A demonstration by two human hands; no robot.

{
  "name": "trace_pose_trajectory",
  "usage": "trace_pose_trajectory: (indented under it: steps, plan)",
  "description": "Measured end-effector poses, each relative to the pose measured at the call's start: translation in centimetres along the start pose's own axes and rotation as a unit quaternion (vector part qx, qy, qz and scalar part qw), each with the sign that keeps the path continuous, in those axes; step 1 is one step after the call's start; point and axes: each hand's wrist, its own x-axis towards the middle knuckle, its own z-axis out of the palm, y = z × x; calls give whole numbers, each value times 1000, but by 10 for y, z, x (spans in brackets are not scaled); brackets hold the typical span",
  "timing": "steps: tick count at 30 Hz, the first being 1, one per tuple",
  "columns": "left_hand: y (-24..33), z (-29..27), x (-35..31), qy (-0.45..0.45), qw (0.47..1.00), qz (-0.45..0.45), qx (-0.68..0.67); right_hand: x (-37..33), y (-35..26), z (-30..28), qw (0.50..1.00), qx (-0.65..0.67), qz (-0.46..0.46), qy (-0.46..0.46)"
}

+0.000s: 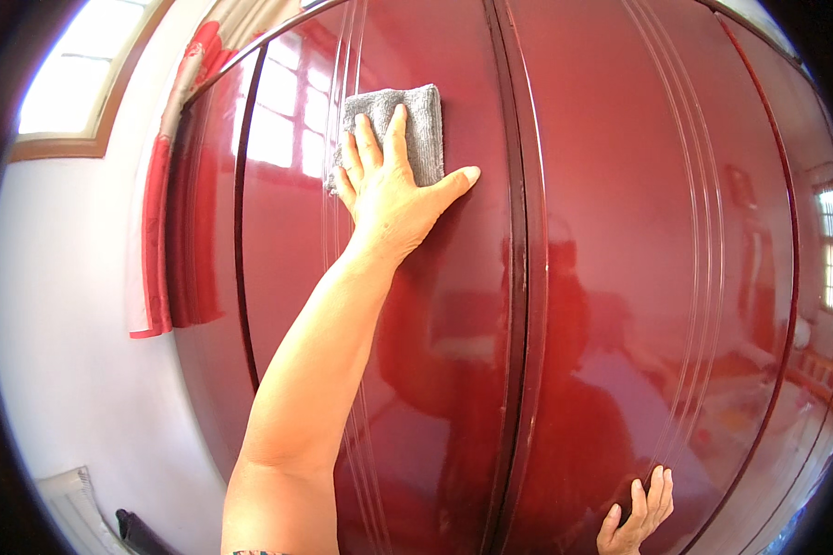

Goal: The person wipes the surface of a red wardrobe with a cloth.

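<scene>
My left hand (393, 203) reaches up, fingers spread flat over a folded grey cloth (424, 129). It presses the cloth against the upper part of a glossy dark red wardrobe door (435, 305). The thumb sticks out past the cloth toward the door's right edge. Low on the neighbouring red door (611, 185), my right hand (637, 518) lies with fingertips up and thumb apart, nothing visible in it. Its wrist is cut off by the lower edge of the view.
A dark vertical seam (518, 277) parts the two doors. To the left are a red and beige curtain (157, 240), a white wall (74, 277) and a wood-framed window (69, 83). Window light and my dark outline reflect in the doors. A dark object (139, 532) sits at lower left.
</scene>
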Motion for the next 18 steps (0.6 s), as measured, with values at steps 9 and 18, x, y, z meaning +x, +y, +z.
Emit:
trace_pose_trajectory:
  steps: [9,18]
  plan:
    - [-18,4,-25,26,990,126,53,-2,3,1,1000,0,-2,2]
    - [-4,-22,-185,-192,942,273,45,1,5,-5,1000,15,-4,-7]
